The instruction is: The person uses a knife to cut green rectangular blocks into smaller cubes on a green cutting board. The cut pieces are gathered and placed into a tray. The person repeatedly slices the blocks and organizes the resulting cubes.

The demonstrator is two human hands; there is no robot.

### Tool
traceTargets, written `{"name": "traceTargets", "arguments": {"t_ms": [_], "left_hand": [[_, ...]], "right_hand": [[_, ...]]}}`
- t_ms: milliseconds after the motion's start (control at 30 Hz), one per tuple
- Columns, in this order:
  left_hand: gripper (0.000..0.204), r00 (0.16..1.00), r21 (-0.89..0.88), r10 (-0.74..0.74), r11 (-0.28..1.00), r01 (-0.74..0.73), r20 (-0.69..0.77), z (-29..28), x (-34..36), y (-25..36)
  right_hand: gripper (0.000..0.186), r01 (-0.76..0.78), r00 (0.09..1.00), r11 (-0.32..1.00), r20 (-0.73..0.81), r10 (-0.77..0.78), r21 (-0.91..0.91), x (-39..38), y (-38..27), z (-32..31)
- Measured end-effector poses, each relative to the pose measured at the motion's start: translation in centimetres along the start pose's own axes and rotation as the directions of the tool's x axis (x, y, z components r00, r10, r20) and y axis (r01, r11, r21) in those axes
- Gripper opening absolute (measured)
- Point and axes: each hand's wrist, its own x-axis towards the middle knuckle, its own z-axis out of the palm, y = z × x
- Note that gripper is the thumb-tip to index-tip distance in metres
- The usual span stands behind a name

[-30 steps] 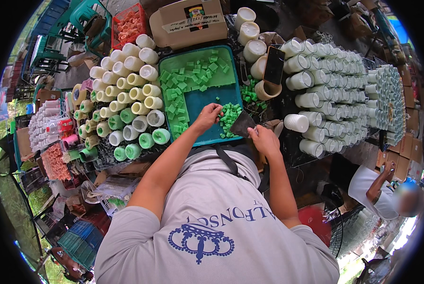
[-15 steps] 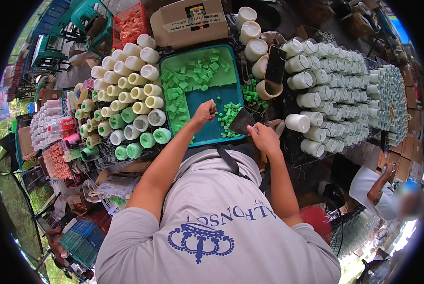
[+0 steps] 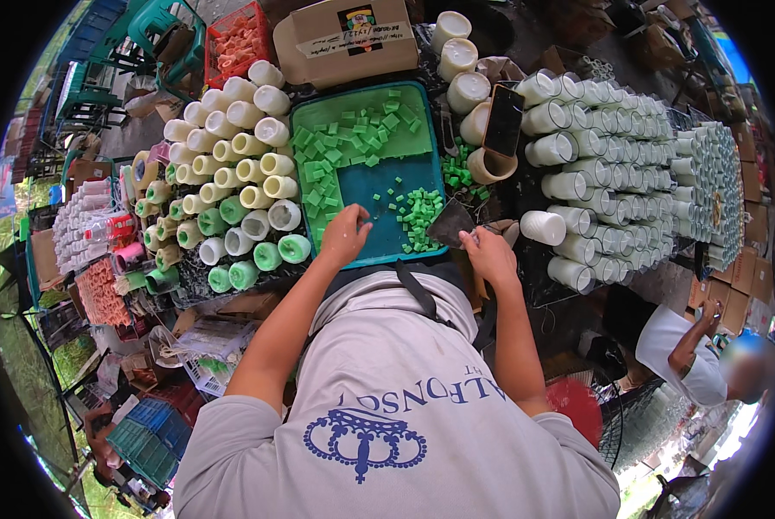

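Note:
My right hand grips a scraper with a wide dark blade, tilted over the right side of a blue tray. Next to the blade lies a heap of small green cubes, a few strewn to its left. My left hand hovers over the tray's near left part, fingers loosely bent and apart, with nothing visible in them. A flat layer of green wax-like material covers the tray's far and left parts. Larger green blocks are scattered on that layer.
Rows of pale and green candles stand left of the tray. A phone rests against cream candles on the right, near many white-filled glasses. Beyond the tray are a cardboard box and a red crate. Another person is at far right.
My left hand has moved left and nearer to me, and its closed fingers have opened. More small green cubes lie loose in the tray's middle. The right hand with the scraper has barely moved.

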Motion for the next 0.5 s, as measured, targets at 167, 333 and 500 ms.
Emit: {"name": "traceTargets", "arguments": {"t_ms": [167,333,500], "left_hand": [[0.03,0.99,0.536,0.107,0.833,-0.139,0.09,-0.8,-5.8,-2.2],[0.029,0.987,0.606,0.145,0.779,-0.159,0.072,0.0,-5.7,-3.1],[0.027,0.97,0.589,0.237,0.778,-0.219,0.047,1.8,-2.8,-0.9]], "right_hand": [[0.048,0.0,1.0,0.999,-0.022,-0.001,-0.032,0.6,0.1,-0.1],[0.047,0.037,0.999,0.998,-0.025,-0.039,-0.047,1.5,-0.2,-0.2],[0.047,0.044,0.998,0.996,-0.038,-0.048,-0.081,1.7,-0.3,-0.4]]}}
